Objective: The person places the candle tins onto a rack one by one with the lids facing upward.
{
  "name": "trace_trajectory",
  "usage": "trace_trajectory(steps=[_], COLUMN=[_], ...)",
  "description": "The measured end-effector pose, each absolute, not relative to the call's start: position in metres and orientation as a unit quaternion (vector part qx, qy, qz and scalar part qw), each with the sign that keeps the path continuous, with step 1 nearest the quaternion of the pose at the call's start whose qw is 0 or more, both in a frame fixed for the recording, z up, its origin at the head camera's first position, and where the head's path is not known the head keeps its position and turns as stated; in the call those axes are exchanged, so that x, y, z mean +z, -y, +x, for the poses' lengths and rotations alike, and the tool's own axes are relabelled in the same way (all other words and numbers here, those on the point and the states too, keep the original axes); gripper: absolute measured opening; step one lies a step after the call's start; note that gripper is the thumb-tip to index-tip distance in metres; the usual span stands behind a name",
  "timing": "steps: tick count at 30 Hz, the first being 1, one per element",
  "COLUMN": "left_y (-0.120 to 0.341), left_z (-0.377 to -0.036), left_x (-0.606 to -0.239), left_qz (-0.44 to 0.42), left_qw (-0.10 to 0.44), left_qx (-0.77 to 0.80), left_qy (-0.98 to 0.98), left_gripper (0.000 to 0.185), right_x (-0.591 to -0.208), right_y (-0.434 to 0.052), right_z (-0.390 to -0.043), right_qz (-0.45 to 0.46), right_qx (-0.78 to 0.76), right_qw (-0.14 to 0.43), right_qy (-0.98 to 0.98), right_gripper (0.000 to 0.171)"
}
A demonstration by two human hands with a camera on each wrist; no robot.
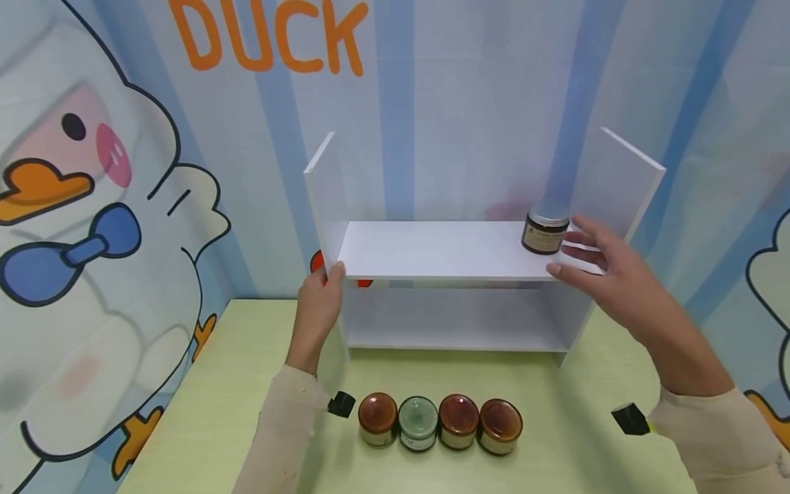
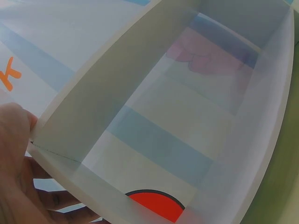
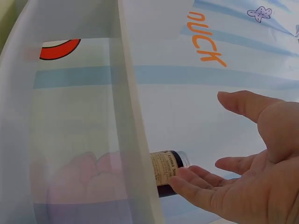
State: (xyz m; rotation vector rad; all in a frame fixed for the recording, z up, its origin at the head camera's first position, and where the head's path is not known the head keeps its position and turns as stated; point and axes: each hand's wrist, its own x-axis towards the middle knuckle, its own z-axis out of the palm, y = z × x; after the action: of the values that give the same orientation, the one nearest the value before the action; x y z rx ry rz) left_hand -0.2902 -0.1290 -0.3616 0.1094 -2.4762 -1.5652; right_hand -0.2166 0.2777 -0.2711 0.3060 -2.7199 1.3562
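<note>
A white two-tier shelf (image 1: 432, 250) with raised side panels stands on the table. My left hand (image 1: 319, 302) grips its left side where the upper board meets the panel; in the left wrist view, the left hand (image 2: 23, 163) has its thumb at the front edge and its fingers behind the panel. A dark jar (image 1: 544, 230) with a silver lid and cream label is upright at the right end of the upper board. Beside it my right hand (image 1: 607, 274) is spread, fingertips right at the jar (image 3: 164, 173) and thumb apart from it.
On the table (image 1: 247, 384), in front of the shelf, several jars stand in a row: an amber jar (image 1: 378, 418), a green jar (image 1: 417, 422) and further reddish-brown jars (image 1: 459, 420). The lower board (image 1: 457, 322) lies beneath the upper one. A printed duck curtain (image 1: 426, 103) hangs behind.
</note>
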Motion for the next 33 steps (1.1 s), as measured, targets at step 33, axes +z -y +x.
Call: trace_trajectory(steps=[33], left_y=[0.129], left_z=[-0.288], left_x=[-0.362], left_qz=[0.035], left_qw=[0.106], left_qx=[-0.528], left_qy=[0.842], left_gripper=[0.057], right_x=[-0.34], right_y=[-0.273], right_z=[-0.178], right_qz=[0.154], right_qx=[0.497], right_qw=[-0.014], right_qy=[0.854], right_gripper=[0.063])
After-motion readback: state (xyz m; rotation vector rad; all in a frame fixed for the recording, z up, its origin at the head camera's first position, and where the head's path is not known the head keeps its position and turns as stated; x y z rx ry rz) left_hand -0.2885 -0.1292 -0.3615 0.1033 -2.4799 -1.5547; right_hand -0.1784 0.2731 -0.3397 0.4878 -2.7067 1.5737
